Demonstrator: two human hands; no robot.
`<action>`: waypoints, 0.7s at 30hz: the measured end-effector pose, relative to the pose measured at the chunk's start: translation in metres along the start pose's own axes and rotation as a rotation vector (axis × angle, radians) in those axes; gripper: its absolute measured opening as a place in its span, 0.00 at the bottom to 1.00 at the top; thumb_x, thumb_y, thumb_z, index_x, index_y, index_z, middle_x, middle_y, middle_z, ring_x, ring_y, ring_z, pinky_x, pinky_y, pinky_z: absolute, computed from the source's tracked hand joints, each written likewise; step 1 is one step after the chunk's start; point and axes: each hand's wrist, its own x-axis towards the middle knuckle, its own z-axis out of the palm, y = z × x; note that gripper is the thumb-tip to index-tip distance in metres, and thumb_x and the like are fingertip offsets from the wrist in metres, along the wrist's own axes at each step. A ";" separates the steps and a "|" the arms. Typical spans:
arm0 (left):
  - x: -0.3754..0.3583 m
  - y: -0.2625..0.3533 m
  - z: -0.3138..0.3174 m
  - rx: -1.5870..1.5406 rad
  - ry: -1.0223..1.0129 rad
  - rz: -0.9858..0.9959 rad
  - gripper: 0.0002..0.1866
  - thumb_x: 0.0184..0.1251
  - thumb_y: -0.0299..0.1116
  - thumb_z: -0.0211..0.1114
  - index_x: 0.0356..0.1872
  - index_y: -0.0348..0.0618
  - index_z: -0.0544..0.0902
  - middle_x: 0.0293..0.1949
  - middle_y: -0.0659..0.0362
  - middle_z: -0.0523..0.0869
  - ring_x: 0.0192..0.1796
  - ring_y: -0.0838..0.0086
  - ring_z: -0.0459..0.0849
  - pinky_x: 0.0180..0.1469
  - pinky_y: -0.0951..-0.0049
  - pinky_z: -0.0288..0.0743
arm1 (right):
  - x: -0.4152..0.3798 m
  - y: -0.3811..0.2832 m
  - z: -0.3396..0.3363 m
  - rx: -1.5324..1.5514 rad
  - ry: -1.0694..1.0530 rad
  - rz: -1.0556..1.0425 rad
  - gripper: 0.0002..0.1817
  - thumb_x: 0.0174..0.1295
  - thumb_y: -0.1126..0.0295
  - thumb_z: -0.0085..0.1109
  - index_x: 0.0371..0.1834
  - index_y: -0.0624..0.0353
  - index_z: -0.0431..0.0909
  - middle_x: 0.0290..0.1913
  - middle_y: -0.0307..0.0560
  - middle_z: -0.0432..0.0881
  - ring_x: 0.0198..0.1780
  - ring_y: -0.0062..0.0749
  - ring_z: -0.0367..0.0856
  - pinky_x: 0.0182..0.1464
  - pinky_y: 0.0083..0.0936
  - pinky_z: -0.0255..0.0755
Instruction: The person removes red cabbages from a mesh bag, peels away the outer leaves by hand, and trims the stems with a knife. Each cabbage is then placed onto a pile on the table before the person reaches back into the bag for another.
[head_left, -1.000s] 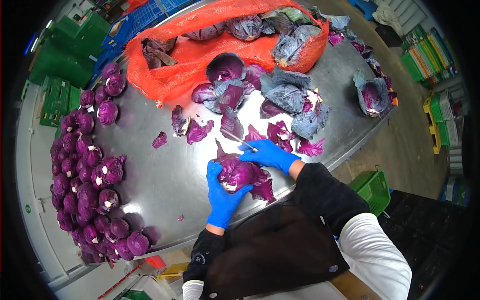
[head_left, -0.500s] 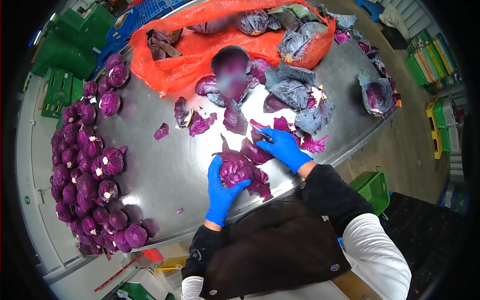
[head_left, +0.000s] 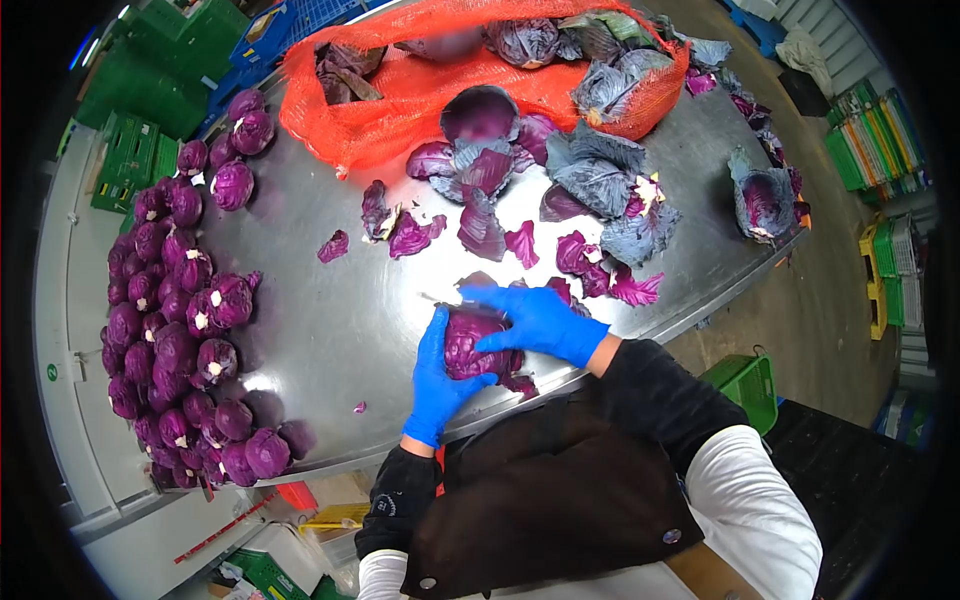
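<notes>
Left hand (head_left: 438,388) grips purple cabbage (head_left: 468,350) from the side, presumably, I judge, bracing it against the blurred tool (head_left: 479,310) clasped in right hand (head_left: 552,324).

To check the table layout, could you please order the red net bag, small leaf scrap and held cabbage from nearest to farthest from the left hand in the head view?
1. Held cabbage: touching the left hand, on its right.
2. Small leaf scrap: on the table to the hand's left.
3. Red net bag: on the table's far side.
</notes>
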 end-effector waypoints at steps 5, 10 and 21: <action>0.000 0.004 -0.005 -0.260 -0.024 -0.116 0.63 0.32 0.44 0.84 0.72 0.40 0.53 0.67 0.50 0.65 0.66 0.63 0.69 0.68 0.66 0.64 | 0.017 0.007 -0.003 -0.020 -0.243 -0.068 0.31 0.53 0.53 0.65 0.62 0.48 0.72 0.47 0.50 0.82 0.43 0.44 0.83 0.49 0.32 0.75; 0.003 0.004 -0.004 -0.250 -0.039 -0.101 0.63 0.33 0.45 0.83 0.73 0.40 0.52 0.67 0.50 0.66 0.66 0.63 0.69 0.68 0.65 0.64 | 0.018 0.001 0.007 -0.270 -0.059 -0.139 0.17 0.51 0.69 0.57 0.46 0.52 0.79 0.35 0.53 0.83 0.35 0.52 0.83 0.39 0.42 0.76; 0.000 0.042 0.015 0.576 0.060 0.054 0.63 0.26 0.47 0.84 0.70 0.45 0.58 0.71 0.43 0.55 0.70 0.41 0.56 0.70 0.49 0.53 | -0.022 0.018 0.007 0.287 -0.083 0.333 0.33 0.53 0.52 0.67 0.64 0.43 0.71 0.53 0.56 0.79 0.55 0.48 0.78 0.54 0.33 0.72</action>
